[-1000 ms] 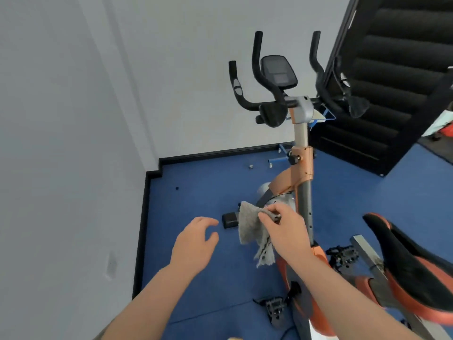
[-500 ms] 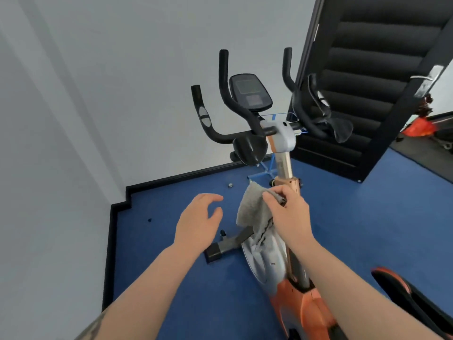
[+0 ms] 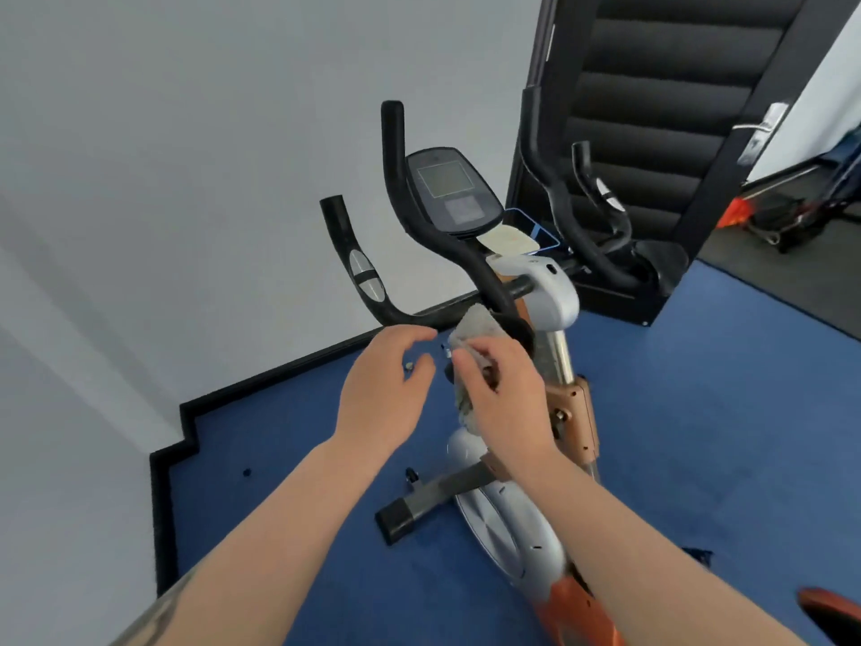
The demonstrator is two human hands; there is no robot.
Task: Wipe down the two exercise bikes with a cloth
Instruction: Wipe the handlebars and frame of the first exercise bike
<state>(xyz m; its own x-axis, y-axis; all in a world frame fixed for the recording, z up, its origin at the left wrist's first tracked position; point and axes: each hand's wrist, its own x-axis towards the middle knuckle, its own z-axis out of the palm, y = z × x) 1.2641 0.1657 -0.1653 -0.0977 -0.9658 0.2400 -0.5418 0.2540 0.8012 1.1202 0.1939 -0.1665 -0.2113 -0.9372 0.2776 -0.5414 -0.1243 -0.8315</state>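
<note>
A person's two bare forearms are reaching forward over blue carpet [image 3: 289,440] toward an orange-and-silver exercise bike [image 3: 550,300]. The right hand [image 3: 505,394] is pinching a grey cloth [image 3: 475,331] between thumb and curled fingers, its grip closed on the fabric, and is holding the cloth up just beneath the junction of the handlebars, against or just in front of the steel post; which of the two cannot be told. The left hand [image 3: 386,389] is hovering just beside it, fingers loosely curved and spread, its grip wide and carrying nothing. Below the hands, the silver flywheel cover [image 3: 508,519] and the front stabiliser foot [image 3: 405,517] are resting on the carpet. Beyond them, black handlebars [image 3: 396,170] are curving upward around a dark console screen [image 3: 449,188]. Behind the bike, a white wall is meeting a black skirting board, and a black padded door [image 3: 661,86] with a metal handle [image 3: 764,123] is standing open at far right.
</note>
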